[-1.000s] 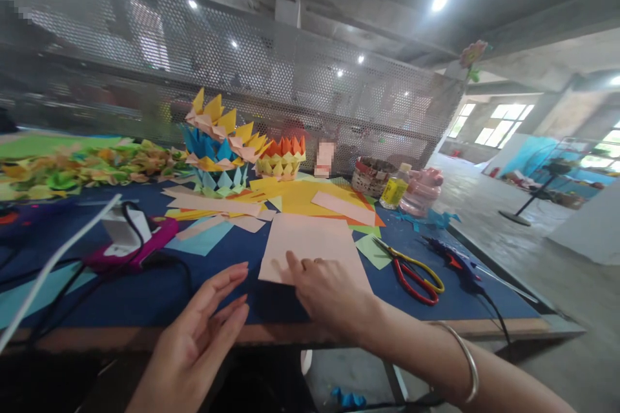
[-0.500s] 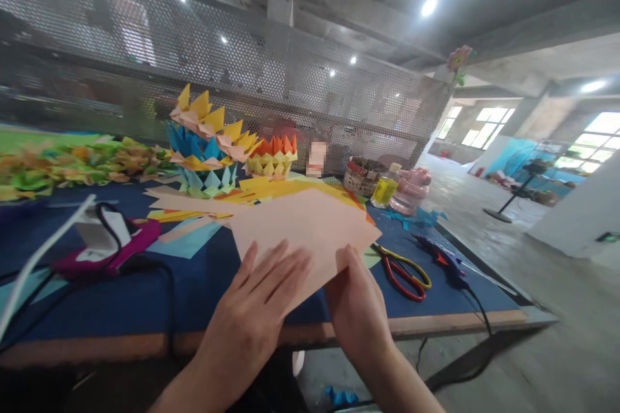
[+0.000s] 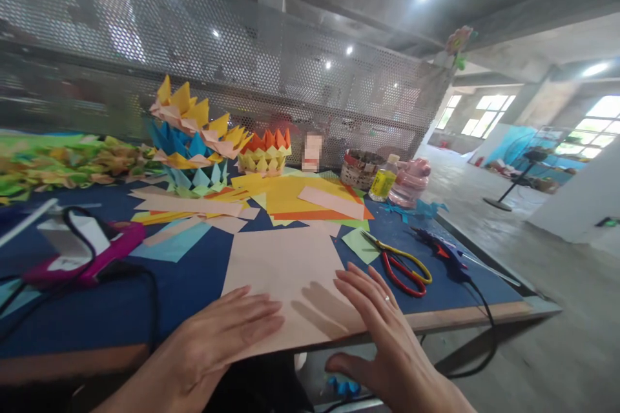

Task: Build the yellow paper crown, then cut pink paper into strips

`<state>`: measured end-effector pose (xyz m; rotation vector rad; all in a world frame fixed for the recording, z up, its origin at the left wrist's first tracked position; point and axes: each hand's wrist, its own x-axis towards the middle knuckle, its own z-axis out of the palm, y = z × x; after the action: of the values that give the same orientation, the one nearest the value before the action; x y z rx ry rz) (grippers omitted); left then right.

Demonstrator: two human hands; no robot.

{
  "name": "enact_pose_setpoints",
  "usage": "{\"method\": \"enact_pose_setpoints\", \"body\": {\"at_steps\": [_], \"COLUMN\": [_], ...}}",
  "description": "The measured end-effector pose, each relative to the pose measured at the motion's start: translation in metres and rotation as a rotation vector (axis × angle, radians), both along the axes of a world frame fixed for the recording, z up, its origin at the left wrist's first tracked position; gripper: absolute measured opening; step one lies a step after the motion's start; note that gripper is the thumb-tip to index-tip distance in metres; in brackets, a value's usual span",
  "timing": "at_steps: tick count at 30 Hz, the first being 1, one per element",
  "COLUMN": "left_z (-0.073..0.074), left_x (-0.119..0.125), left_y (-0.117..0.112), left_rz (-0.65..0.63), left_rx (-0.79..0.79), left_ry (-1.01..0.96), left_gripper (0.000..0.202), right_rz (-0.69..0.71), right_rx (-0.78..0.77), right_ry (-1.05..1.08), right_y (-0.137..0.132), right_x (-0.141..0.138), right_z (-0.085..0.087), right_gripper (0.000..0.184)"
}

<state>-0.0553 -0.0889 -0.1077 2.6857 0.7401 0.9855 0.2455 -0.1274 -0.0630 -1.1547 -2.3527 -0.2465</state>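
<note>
A pale pink sheet of paper (image 3: 285, 271) lies on the blue tabletop (image 3: 194, 297), its near side reaching over the wooden front edge. My left hand (image 3: 227, 329) rests flat on the sheet's near left part, fingers stretched out. Over the right side of the sheet is my right hand (image 3: 378, 316), fingers spread and thumb apart, casting a shadow on the paper. It grips nothing; whether its fingertips touch the paper I cannot tell. Scissors (image 3: 402, 264) with red and yellow handles lie right of the sheet, on the corner of a light green paper square (image 3: 361, 245).
Behind the sheet lie coloured papers (image 3: 290, 197) and folded-paper baskets (image 3: 194, 142). A glue gun (image 3: 445, 255) with its cable lies at the right. A yellow-labelled bottle (image 3: 384, 179) and woven basket (image 3: 358, 171) stand farther back. At left is a magenta power strip (image 3: 87, 255).
The pink sheet has come down from a tilted, raised position to lie flat near the table's front edge. My right hand has let go of its edge and spread its fingers; my left moved nearer.
</note>
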Motion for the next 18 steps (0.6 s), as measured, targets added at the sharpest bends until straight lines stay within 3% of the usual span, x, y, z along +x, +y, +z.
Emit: {"method": "enact_pose_setpoints", "body": {"at_steps": [3,5,9,11,13,15,18], "left_z": [-0.003,-0.007,-0.005,0.004,0.016,0.026,0.033], "left_x": [-0.006,-0.012,-0.025,-0.026,-0.022,-0.016,-0.008], "left_y": [-0.002,-0.004,-0.010,-0.009,-0.005,0.002,0.014], "left_rz": [-0.034,-0.026,0.199,0.351,0.508,0.643,0.750], "left_rx": [-0.062,-0.092,-0.173,-0.240,-0.317,-0.392,-0.502], "left_ry": [-0.039,-0.063,-0.063,-0.074,-0.131,-0.196,-0.215], "left_gripper": [0.049,0.047,0.039,0.028,0.023,0.030,0.039], "right_rz": [0.103,0.164,0.205,0.141,0.022,-0.098,-0.209], "right_rx": [-0.158,-0.288,-0.469,-0.547,-0.586,-0.576,-0.537], "right_ry": [-0.018,0.037,0.267,0.367,0.456,0.525,0.563], "right_y": [0.010,0.017,0.029,0.034,0.039,0.046,0.057], "right_x": [-0.003,0.000,0.009,0.009,0.006,-0.001,-0.011], "right_z": [0.013,0.019,0.021,0.018,0.016,0.013,0.012], "right_gripper": [0.050,0.044,0.028,0.019,0.022,0.030,0.034]}}
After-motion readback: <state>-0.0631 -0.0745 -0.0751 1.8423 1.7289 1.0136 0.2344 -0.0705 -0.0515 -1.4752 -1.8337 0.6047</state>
